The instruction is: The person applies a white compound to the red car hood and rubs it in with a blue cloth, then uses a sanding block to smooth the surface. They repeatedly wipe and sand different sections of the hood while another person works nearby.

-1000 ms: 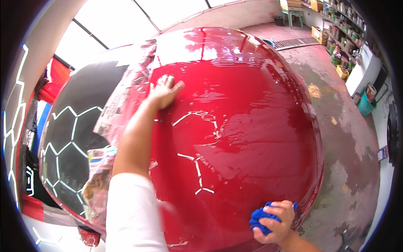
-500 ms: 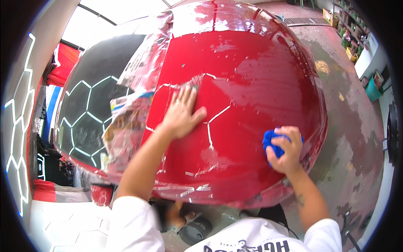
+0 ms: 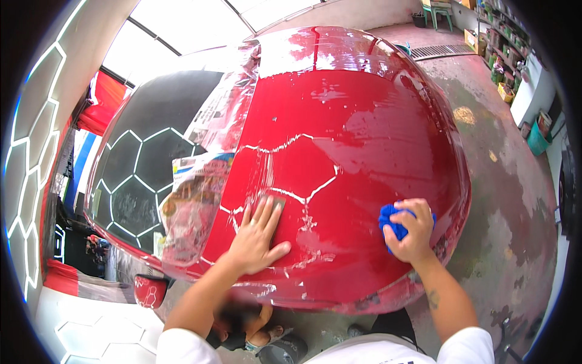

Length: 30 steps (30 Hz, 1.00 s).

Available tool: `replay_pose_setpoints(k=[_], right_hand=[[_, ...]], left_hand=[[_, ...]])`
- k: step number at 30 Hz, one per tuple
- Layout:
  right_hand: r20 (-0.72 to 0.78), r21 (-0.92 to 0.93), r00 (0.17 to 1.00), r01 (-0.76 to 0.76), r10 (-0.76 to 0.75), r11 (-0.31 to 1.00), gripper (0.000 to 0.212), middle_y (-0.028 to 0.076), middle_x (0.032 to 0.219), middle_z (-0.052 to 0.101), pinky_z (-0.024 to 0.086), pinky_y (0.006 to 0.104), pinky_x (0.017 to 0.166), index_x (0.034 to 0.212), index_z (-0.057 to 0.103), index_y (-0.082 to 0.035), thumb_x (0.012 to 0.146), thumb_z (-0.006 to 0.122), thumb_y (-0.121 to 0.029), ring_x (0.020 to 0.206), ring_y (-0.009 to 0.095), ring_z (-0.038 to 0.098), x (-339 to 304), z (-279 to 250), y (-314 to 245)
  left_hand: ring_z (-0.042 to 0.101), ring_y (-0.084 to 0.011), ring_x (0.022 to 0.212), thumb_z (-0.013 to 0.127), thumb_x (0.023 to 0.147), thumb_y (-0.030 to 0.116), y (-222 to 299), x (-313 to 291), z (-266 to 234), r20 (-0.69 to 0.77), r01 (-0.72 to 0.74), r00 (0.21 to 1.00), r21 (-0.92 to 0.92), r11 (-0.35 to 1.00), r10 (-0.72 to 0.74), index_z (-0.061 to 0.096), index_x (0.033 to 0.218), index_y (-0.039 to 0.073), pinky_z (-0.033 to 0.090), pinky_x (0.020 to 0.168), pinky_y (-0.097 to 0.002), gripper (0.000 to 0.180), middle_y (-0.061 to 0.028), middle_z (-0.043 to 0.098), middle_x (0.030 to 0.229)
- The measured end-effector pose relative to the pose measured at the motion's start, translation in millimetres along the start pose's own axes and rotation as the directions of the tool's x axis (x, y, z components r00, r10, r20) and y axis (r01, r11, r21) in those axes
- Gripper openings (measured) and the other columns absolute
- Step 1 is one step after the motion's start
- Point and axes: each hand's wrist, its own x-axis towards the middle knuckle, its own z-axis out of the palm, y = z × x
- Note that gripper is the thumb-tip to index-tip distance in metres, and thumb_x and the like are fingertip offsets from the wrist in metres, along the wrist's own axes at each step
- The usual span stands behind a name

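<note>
A glossy red car panel (image 3: 297, 109) curves across the middle, wet and streaked, reflecting white hexagonal lights. My left hand (image 3: 257, 239) lies palm down near its front left part, fingers stretched forward over a small grey-green sanding pad (image 3: 279, 209). Most of that pad is hidden beneath the fingers. At the panel's right side, my right hand (image 3: 412, 230) grips a bunched blue cloth (image 3: 391, 221) against the red surface. Newspaper and clear plastic masking (image 3: 194, 206) runs along the panel's left edge, beside dark glass (image 3: 136, 188).
A person (image 3: 248, 324) is low down in front of the car, near a dark bucket (image 3: 285, 350). A red side mirror (image 3: 150, 291) juts out at lower left. Shelves (image 3: 506, 39) and a teal bucket (image 3: 538, 138) line the right wall beyond the stained floor (image 3: 497, 200).
My left hand has slid toward me over the red panel with the pad. My right hand still holds the cloth in nearly the same place. The view has tilted slightly upward.
</note>
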Motion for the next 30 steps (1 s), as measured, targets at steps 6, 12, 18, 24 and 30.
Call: replay_pose_setpoints(k=[6,12,18,24,30], right_hand=[[0.062,0.034,0.998,-0.009,0.007,0.999,0.029,0.007,0.117,0.074,0.055,0.0518,0.089,0.090,0.072,-0.019,0.070,0.087,-0.032,0.107,0.035,0.068,-2.7,-5.5,9.5],[0.117,0.044,0.993,-0.033,0.028,0.998,0.028,0.002,0.114,0.076,0.056,0.0481,0.086,0.089,0.075,-0.025,0.073,0.088,-0.044,0.106,0.031,0.069,-9.2,-10.0,14.5],[0.071,0.045,0.997,-0.002,-0.001,0.999,0.028,0.006,0.119,0.075,0.057,0.0516,0.090,0.094,0.074,-0.021,0.073,0.086,-0.037,0.108,0.036,0.070,-7.6,-8.2,17.0],[0.033,0.034,0.998,0.048,-0.049,0.998,0.023,0.014,0.121,0.074,0.057,0.0547,0.097,0.098,0.071,-0.011,0.080,0.082,-0.020,0.111,0.042,0.068,-1.4,3.8,4.5],[0.004,-0.063,1.000,-0.013,0.013,0.998,0.021,0.013,0.121,0.075,0.056,0.0504,0.097,0.098,0.072,-0.007,0.086,0.083,-0.021,0.112,0.038,0.067,-3.8,0.9,-1.0]], left_hand=[[0.010,-0.0356,0.177,0.031,0.114,0.078,-88.3,308.7,-48.6,-0.071,0.134,0.989,0.089,0.987,-0.128,0.022,0.181,0.003,0.008,0.142,-0.0608,0.101,-0.0224,0.017,0.190],[0.014,-0.0336,0.177,0.031,0.105,0.092,-166.0,520.9,-77.3,-0.100,0.320,0.935,-0.165,0.933,-0.339,0.019,0.183,0.011,0.012,0.142,-0.0607,0.113,-0.0205,0.017,0.190],[0.016,-0.0377,0.176,0.030,0.106,0.091,-117.6,447.0,-56.6,-0.138,0.296,0.944,-0.038,0.954,-0.299,0.021,0.182,0.006,0.015,0.142,-0.0581,0.115,-0.0221,0.020,0.189],[0.011,-0.0381,0.177,0.041,0.111,0.079,-56.7,121.2,-16.0,-0.073,0.068,0.995,0.031,0.997,-0.066,0.024,0.179,-0.002,0.008,0.143,-0.0549,0.108,-0.0273,0.018,0.188],[0.011,-0.0436,0.177,0.056,0.108,0.067,-23.1,-166.5,27.6,-0.039,0.012,0.999,-0.134,0.991,-0.018,0.025,0.179,-0.002,0.002,0.140,-0.0620,0.104,-0.0285,0.019,0.188]])
